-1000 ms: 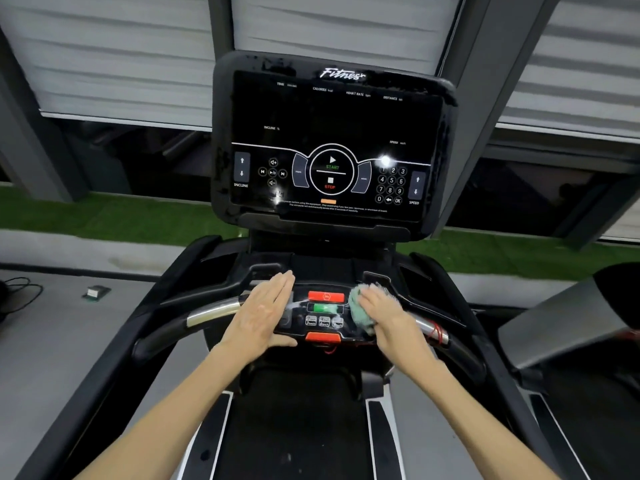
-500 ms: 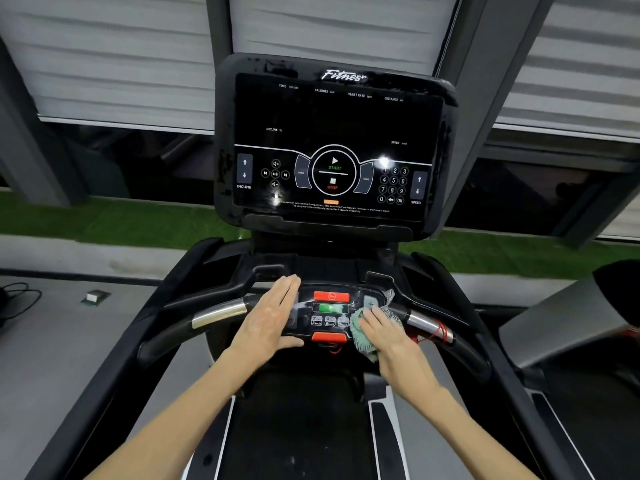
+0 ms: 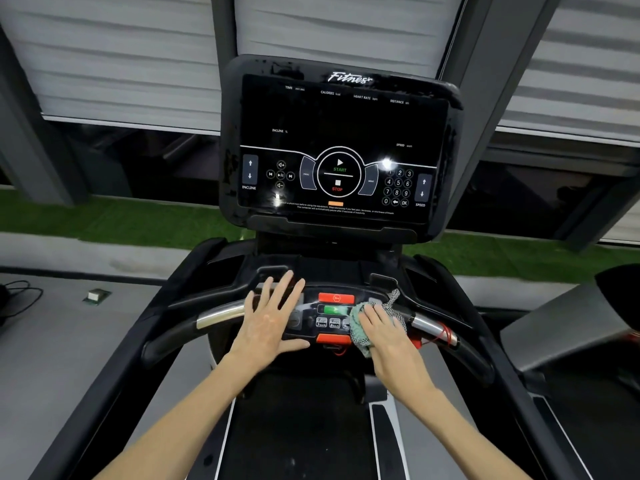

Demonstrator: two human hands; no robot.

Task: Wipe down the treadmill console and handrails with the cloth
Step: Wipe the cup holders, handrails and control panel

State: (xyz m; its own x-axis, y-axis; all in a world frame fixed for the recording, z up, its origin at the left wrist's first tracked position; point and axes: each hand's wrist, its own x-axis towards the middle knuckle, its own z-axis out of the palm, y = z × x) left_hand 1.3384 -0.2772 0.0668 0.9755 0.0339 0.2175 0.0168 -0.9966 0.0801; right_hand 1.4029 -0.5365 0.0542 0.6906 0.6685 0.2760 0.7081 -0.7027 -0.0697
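Note:
The black treadmill console point(image 3: 341, 147) stands upright ahead, its screen lit with START and STOP marks. Below it a small control panel point(image 3: 335, 308) carries red and green buttons. My left hand point(image 3: 272, 320) rests flat on the panel's left side with fingers spread. My right hand point(image 3: 384, 332) presses a green checked cloth point(image 3: 358, 327) onto the panel's right side, fingers mostly straight over it. A curved handrail with a silver grip runs out to the left point(image 3: 218, 315) and another to the right point(image 3: 433, 327).
A red cord point(image 3: 443, 336) is wrapped round the right handrail. The running belt point(image 3: 294, 427) lies below my arms. Another grey machine point(image 3: 568, 327) stands close on the right. A small box point(image 3: 97, 295) and cables point(image 3: 17, 299) lie on the floor at left.
My right hand has slid the cloth down and then back over the right part of the control panel. The fingers of my left hand have spread, staying in place.

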